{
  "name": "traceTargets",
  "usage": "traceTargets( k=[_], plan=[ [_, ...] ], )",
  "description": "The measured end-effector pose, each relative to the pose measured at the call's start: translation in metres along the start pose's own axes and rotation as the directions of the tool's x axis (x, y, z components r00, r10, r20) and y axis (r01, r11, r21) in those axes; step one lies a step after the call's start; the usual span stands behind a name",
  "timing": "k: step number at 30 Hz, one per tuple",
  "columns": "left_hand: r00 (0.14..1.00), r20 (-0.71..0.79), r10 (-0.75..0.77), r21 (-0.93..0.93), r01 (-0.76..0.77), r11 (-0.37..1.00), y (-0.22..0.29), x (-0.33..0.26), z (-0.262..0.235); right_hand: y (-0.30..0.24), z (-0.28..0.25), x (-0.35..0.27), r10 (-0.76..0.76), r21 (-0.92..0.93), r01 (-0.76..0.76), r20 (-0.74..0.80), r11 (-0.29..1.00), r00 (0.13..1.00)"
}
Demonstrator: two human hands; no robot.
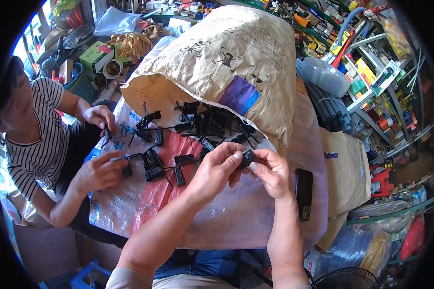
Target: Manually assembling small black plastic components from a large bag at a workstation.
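Observation:
Between both hands, above the plastic-covered table, is a small black plastic part; its exact kind is hard to make out. My left hand pinches it from the left, and the fingers of my right hand close on it from the right. Beyond my hands a heap of similar black plastic parts spills from the mouth of a large paper sack. Several more black parts lie loose left of my left hand, on red and clear plastic sheeting.
At the left a person in a striped shirt sits handling black parts. A black phone lies right of my right forearm. Flat paper sacks rest at the right, beside crowded shelves. A blue stool stands low at the left.

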State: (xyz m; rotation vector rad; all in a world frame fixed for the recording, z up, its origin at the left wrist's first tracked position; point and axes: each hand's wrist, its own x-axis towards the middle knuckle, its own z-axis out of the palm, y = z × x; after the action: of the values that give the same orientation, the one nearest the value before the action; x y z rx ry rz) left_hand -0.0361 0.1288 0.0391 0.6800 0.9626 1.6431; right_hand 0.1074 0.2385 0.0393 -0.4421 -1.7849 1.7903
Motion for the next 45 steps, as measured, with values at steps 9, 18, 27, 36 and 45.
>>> traceTargets(
  k=[9, 18, 27, 36, 45],
  plan=[
    [0.975, 0.193, 0.106, 0.627, -0.206, 0.751, -0.004, -0.003, -0.007, -0.008, -0.017, -0.006, 0.156, -0.120, -0.146, 0.079, 0.982, 0.985],
    [0.972, 0.118, 0.201, 0.820, -0.210, 0.532, -0.002, -0.007, -0.001, -0.007, -0.011, -0.008, 0.265, -0.170, -0.241, 0.133, 0.955, 0.955],
    [0.991, -0.061, -0.123, -0.256, 0.103, 0.961, 0.012, 0.010, -0.023, 0.044, -0.021, 0.020, -0.298, -0.896, -0.099, -0.246, 0.433, 0.923],
    [0.964, -0.262, 0.036, 0.434, 0.085, 0.897, 0.011, 0.010, -0.024, 0.016, -0.002, 0.007, -0.075, -0.540, -0.104, -0.300, 0.835, 0.951],
    [0.975, -0.156, 0.159, 0.393, -0.086, 0.916, 0.009, 0.004, -0.015, -0.009, 0.012, -0.001, 0.137, -0.224, -0.142, -0.038, 0.964, 0.990]
  ],
)
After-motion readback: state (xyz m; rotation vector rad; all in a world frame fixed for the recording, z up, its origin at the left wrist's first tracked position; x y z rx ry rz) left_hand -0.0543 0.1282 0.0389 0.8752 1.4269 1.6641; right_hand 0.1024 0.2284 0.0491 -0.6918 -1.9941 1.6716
